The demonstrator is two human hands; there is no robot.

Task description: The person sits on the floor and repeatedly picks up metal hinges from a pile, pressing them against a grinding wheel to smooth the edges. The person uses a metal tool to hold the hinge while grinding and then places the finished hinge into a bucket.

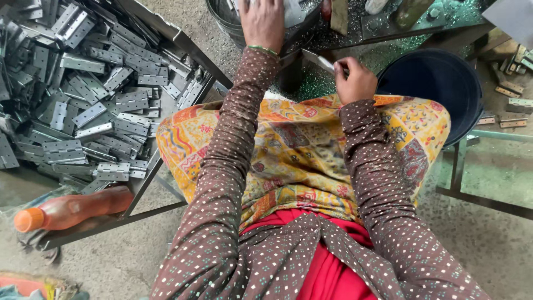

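My left hand (262,22) reaches forward into a grey bucket (222,19) at the top, its fingers on a pale metal piece (292,12); whether it grips the piece is hidden. My right hand (353,80) is curled near my knee, pinching a thin flat metal strip (317,60) that points up and left. Both arms wear brown dotted sleeves, and a yellow patterned cloth (294,150) covers my lap.
A large tray (183,39) at the left holds several grey metal hinges (83,100). An orange bottle (69,210) lies on its near edge. A dark blue bucket (438,83) stands at the right, with loose hinges (511,89) beyond it and a metal frame (477,166) below.
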